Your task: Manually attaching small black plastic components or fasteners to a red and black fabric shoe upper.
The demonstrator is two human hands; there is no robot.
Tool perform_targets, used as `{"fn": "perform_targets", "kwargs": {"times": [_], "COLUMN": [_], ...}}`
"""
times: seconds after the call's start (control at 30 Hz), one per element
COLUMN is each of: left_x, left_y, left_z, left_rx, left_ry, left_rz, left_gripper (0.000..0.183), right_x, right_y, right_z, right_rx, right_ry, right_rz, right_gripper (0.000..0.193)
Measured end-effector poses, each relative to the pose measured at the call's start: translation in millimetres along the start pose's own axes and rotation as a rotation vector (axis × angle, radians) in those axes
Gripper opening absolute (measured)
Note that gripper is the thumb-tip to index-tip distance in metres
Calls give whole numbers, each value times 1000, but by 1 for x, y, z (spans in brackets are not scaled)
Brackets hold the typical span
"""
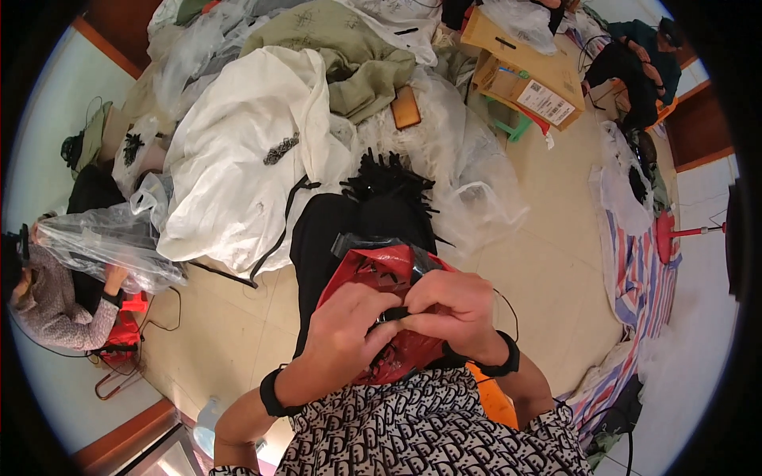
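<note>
My left hand (343, 324) and my right hand (454, 305) meet above my lap. Both are closed, pinching a small black piece (392, 314) with a shiny spot between the fingertips; its exact kind is too small to tell. Under them an opened red plastic bag (337, 274) lies across my thighs, with a black plastic edge and some small dark bits inside. Just beyond it, near my knees, sits a bundle of black strips (387, 184) with many loose ends. The hands partly cover the bag.
Ahead lies a white cloth sack (230, 151) bearing a small dark chain-like clump (281, 150). Beyond are green cloth (341, 63), a brown phone-shaped object (406, 108) and a cardboard box (524, 75). People sit at left (67, 293) and far right (647, 67). Striped sheeting (635, 278) runs along the right.
</note>
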State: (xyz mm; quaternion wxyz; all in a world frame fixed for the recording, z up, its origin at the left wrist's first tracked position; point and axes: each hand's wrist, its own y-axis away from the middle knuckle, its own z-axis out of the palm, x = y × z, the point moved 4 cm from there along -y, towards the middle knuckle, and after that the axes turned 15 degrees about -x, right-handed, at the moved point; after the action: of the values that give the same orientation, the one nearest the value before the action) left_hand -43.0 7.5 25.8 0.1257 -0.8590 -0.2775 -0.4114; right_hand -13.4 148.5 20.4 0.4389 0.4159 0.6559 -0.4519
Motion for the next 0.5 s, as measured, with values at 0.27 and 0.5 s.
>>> {"fn": "perform_targets", "kwargs": {"times": [0.27, 0.5], "left_x": [-5, -3], "left_y": [7, 7], "left_z": [5, 6], "left_rx": [-2, -32], "left_ry": [106, -71], "left_rz": [64, 105], "left_gripper": [25, 28], "right_x": [-1, 2], "right_y": [4, -7], "right_z": [2, 3], "right_rx": [-23, -283], "right_ry": [-24, 234], "right_rz": [20, 113], "right_gripper": [12, 23]}}
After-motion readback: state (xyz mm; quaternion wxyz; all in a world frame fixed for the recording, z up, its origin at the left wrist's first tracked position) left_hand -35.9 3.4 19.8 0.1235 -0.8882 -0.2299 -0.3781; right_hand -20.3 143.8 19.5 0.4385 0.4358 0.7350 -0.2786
